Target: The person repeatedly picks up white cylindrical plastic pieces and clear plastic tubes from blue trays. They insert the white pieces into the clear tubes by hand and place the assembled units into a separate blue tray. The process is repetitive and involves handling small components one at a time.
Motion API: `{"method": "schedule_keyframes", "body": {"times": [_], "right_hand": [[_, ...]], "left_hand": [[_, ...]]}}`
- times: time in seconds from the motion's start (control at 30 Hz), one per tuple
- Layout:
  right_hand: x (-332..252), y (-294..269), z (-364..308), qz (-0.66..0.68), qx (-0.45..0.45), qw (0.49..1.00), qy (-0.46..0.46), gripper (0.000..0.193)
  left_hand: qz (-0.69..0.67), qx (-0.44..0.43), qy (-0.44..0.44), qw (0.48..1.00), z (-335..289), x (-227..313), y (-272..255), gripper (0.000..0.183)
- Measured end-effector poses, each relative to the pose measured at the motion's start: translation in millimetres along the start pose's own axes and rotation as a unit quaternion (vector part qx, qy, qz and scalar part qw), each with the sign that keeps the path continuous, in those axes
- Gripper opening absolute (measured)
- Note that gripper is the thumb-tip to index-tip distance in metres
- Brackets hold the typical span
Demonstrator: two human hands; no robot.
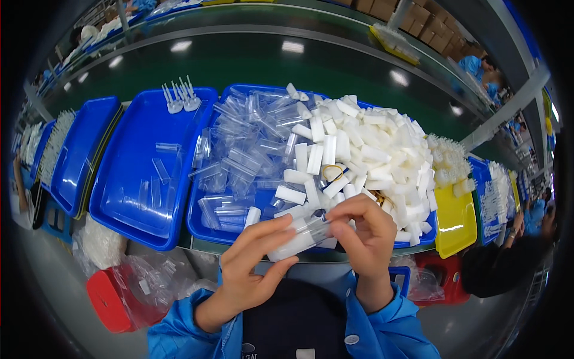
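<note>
Between my hands, above the near edge of a blue tray, are a white block (284,250) and a clear plastic sleeve (308,234). My left hand (254,260) grips the white block between thumb and fingers. The sleeve's far end is pinched by the thumb and fingertips of my right hand (363,233). Block and sleeve touch or overlap; how far one is inside the other cannot be told. Just beyond lie a heap of clear plastic sleeves (244,164) and a larger pile of white blocks (382,155), with a few rubber bands among the blocks.
A blue tray (122,197) at left holds a few clear sleeves and white pronged parts (181,99). A yellow tray (455,224) stands at right. Behind runs a green conveyor belt (239,60). Red stools (113,302) flank me below. Other people work farther along.
</note>
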State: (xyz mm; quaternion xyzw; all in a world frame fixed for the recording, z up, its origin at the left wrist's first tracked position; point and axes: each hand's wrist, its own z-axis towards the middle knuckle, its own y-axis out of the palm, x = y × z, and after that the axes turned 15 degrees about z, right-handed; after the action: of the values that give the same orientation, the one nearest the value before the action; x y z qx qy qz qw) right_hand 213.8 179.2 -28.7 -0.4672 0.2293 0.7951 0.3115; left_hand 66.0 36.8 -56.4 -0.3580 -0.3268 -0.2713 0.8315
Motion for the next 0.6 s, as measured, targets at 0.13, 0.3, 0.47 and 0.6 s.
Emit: {"method": "schedule_keyframes", "body": {"times": [0.13, 0.3, 0.47, 0.6], "right_hand": [[1, 15, -3, 0.044, 0.113, 0.992, 0.032, 0.041], [-12, 35, -7, -0.239, 0.108, 0.961, -0.088, 0.08], [-4, 33, -18, -0.301, 0.105, 0.945, -0.069, 0.093], [2, 32, -22, -0.332, 0.127, 0.923, -0.149, 0.08]], "left_hand": [[-0.021, 0.043, -0.011, 0.999, 6, 3, 14, 0.056], [0.083, 0.084, 0.053, 0.992, 12, 6, 28, 0.062], [0.159, 0.121, 0.108, 0.974, 14, 9, 40, 0.063], [0.18, 0.104, 0.117, 0.971, 17, 16, 44, 0.061]]}}
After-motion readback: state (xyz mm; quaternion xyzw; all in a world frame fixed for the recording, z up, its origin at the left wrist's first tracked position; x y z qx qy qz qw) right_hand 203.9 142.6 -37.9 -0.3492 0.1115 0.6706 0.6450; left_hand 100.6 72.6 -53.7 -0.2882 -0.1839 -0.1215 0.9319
